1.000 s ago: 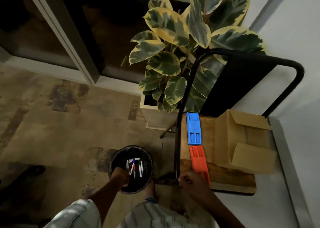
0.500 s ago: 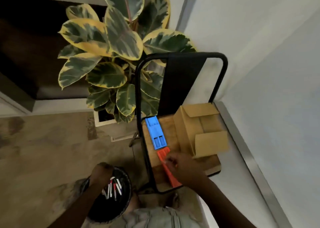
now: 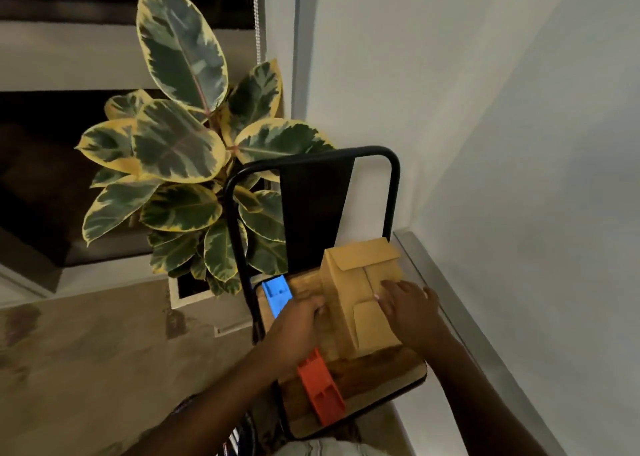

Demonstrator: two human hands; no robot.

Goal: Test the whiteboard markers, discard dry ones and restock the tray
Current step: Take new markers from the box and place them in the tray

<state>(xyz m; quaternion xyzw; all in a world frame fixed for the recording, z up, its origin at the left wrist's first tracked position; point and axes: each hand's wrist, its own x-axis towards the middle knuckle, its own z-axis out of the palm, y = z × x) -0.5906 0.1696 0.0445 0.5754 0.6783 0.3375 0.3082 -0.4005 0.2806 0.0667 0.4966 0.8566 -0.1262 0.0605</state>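
Cardboard box [image 3: 360, 292] between left hand [image 3: 298, 322], right hand [image 3: 410, 305]

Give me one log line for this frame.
left hand at cardboard box left side | right hand flat on box top | blue tray, orange tray on chair seat beside box

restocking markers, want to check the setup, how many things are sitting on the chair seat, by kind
trays: 2, a blue tray and an orange tray
cardboard box: 1
total: 3
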